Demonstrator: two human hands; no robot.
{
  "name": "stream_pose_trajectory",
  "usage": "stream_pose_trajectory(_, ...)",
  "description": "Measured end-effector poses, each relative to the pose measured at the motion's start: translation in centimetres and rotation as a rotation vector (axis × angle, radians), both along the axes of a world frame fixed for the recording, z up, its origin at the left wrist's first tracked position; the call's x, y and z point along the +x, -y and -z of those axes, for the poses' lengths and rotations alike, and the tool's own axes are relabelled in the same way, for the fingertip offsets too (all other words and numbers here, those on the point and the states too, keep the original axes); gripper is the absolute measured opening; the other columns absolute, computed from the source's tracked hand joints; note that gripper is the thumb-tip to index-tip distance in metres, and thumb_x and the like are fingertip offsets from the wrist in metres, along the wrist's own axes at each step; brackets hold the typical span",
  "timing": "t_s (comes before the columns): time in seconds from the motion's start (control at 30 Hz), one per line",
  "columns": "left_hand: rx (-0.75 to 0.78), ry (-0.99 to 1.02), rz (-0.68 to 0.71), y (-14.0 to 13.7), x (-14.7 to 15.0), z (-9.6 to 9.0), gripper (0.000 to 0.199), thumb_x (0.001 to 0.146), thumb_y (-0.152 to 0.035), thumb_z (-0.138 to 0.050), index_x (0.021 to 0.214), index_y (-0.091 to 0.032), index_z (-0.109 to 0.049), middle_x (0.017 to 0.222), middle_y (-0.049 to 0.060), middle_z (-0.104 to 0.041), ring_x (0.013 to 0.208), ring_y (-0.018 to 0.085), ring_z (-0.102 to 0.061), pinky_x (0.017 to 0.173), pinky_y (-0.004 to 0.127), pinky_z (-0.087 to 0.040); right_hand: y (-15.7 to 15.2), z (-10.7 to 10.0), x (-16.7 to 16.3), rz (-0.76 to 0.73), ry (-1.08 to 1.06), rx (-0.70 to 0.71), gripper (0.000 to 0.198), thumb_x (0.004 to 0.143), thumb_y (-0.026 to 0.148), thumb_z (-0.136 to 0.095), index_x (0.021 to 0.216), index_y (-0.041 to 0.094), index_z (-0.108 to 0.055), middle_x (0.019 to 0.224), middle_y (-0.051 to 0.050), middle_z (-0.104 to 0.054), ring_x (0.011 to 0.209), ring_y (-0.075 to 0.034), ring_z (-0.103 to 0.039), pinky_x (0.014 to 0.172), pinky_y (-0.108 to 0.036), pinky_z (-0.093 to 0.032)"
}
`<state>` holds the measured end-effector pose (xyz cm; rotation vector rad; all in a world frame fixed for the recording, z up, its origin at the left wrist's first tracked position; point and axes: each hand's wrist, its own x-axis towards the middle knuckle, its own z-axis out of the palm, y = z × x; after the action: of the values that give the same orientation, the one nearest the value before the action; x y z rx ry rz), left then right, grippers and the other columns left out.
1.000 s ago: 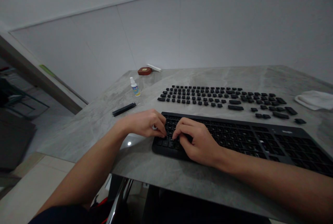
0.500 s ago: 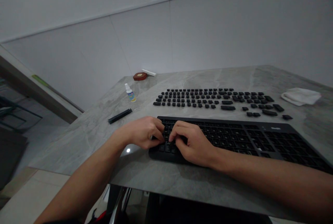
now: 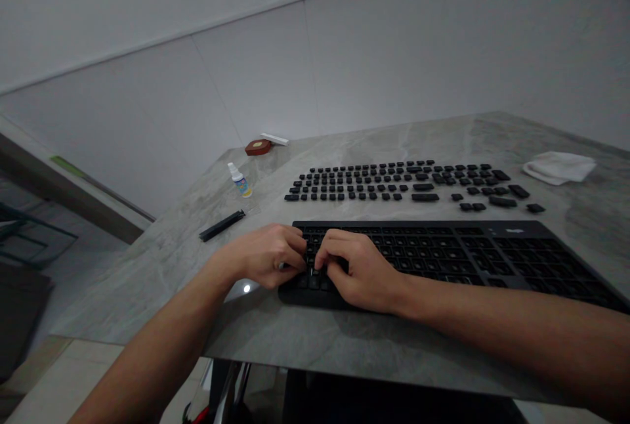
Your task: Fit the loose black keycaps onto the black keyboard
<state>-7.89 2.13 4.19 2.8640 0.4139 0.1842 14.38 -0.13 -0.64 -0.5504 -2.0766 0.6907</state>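
Tabletop [image 3: 374,345]; keyboard [image 3: 433,252], long axis crosswise

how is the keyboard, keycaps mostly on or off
Mostly off: the keyboard shows open key slots across much of its face, and many loose keycaps lie on the table beyond.

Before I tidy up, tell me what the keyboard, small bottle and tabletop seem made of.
Keyboard: probably matte black plastic, from its dull, even surface.
Small bottle: likely plastic, smooth and white on top.
Tabletop: glossy stone or imitation, from grey veining and a bright reflection.
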Motion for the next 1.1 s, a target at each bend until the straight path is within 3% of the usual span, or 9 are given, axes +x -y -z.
stream_pose_trajectory(0.27,-0.004,-0.004,-0.025,0.2,0.3,-0.3,0.021,0.081,-0.004,-0.055,0.076,-0.018,-0.071,0.071,0.007,-0.066,0.069,0.02,-0.061,0.066,0.031,-0.048,-0.1,0.3,0.0,-0.006,0.037,0.006,0.025,0.073,0.0,-0.049,0.078,0.014,-0.069,0.077,-0.004,-0.064,0.07,-0.015,-0.059,0.066,-0.026,-0.045)
stream_pose_trajectory(0.5,-0.097,0.057,-0.104,0.5,-0.5,-0.9,0.02,0.081,-0.005,-0.054,0.077,-0.016,-0.07,0.078,0.008,-0.068,0.071,0.018,-0.063,0.064,0.027,-0.049,-0.1,0.5,-0.1,0.008,0.13,0.01,0.026,0.076,0.001,-0.05,0.082,0.014,-0.071,0.081,-0.005,-0.065,0.076,-0.017,-0.06,0.072,-0.03,-0.048)
stream_pose_trajectory(0.83,-0.138,0.031,-0.175,0.3,-1.9,-1.8,0.021,0.081,-0.006,-0.059,0.074,-0.015,-0.076,0.074,0.007,-0.069,0.067,0.016,-0.063,0.063,0.026,-0.049,0.4,0.2,-0.1,-0.052,0.399,0.182,0.033,0.086,0.01,-0.05,0.109,0.011,-0.074,0.094,-0.013,-0.061,0.086,-0.023,-0.055,0.076,-0.037,-0.049)
stream_pose_trajectory(1.1,-0.162,0.013,-0.141,0.3,-1.2,-1.4,0.023,0.082,-0.006,-0.06,0.072,-0.016,-0.078,0.071,0.007,-0.072,0.065,0.017,-0.065,0.063,0.027,-0.05,0.8,-0.4,-0.4,-0.03,0.56,0.25,0.032,0.09,0.014,-0.047,0.109,0.01,-0.072,0.094,-0.012,-0.056,0.085,-0.024,-0.048,0.075,-0.039,-0.046)
